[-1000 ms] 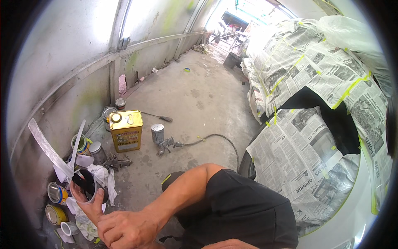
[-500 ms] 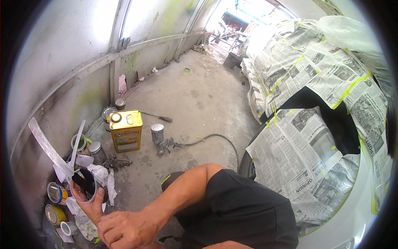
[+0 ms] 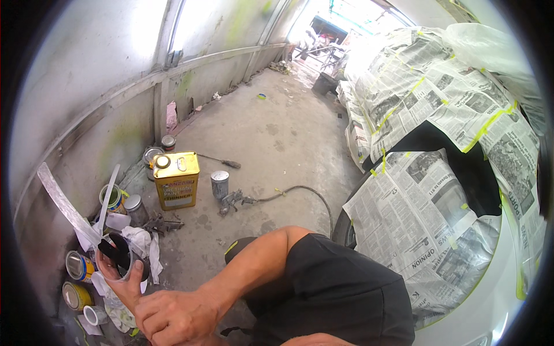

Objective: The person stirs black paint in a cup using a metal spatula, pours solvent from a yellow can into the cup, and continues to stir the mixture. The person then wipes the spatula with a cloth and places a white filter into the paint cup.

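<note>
At the lower left, my left hand (image 3: 134, 282) is wrapped round a clear plastic cup (image 3: 122, 278), thumb on the near right side. Black liquid coats the inside of the cup, and a black-coated piece (image 3: 115, 251) leans in it. Up from the cup's rim slants a long pale strip (image 3: 66, 200), like a stirring stick. A second, narrower strip (image 3: 109, 193) rises behind the cup; its lower end is hidden. My right hand (image 3: 173, 314) is closed, lying across my left wrist; whatever is inside its fingers is hidden.
Paint cans (image 3: 79, 266), a gold thinner can (image 3: 176, 181) and crumpled rags (image 3: 147, 245) crowd the left wall. On the floor lie a spray gun (image 3: 222, 193) with its hose (image 3: 300, 188) and a screwdriver-like tool (image 3: 231, 164). Newspaper (image 3: 415, 230) masks a car on the right.
Barely anything differs. The view has shifted very slightly; my left hand still holds the cup and my right hand stays across the wrist.
</note>
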A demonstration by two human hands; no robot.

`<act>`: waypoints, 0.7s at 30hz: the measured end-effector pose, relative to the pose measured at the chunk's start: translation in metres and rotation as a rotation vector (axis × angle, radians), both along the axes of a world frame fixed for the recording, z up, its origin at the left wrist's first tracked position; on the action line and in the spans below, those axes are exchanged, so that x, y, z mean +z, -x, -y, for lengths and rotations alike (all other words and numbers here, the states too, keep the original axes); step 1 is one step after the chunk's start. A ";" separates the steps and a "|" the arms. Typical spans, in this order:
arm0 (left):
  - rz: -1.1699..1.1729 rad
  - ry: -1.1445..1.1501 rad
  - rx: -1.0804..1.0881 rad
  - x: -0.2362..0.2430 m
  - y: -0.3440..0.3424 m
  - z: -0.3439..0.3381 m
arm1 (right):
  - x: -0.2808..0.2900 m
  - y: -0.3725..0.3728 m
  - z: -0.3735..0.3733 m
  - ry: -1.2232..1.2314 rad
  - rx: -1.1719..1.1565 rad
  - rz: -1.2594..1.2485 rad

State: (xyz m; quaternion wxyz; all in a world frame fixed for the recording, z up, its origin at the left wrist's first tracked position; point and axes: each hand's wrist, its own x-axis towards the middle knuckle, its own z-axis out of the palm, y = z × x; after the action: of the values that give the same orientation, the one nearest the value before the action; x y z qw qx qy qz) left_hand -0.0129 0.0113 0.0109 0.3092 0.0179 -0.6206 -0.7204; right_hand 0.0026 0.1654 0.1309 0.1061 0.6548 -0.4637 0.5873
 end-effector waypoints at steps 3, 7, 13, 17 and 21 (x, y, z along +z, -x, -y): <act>-0.014 0.033 -0.006 -0.001 -0.001 0.002 | 0.001 -0.003 0.000 -0.011 0.004 0.034; -0.018 0.058 -0.009 -0.003 -0.001 0.003 | 0.000 0.000 0.000 -0.014 0.019 0.027; 0.003 0.047 -0.009 0.002 -0.002 0.000 | 0.001 0.000 0.000 -0.014 0.018 0.021; -0.018 0.023 -0.016 -0.006 0.003 0.003 | 0.001 0.001 0.000 -0.009 0.026 0.000; -0.022 0.054 0.000 -0.001 0.004 -0.002 | 0.001 0.000 -0.001 -0.006 0.023 0.000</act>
State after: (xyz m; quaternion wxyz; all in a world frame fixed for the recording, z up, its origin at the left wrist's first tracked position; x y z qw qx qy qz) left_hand -0.0164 0.0129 0.0101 0.3163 0.0017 -0.6364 -0.7035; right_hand 0.0022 0.1662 0.1317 0.0973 0.6604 -0.4579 0.5871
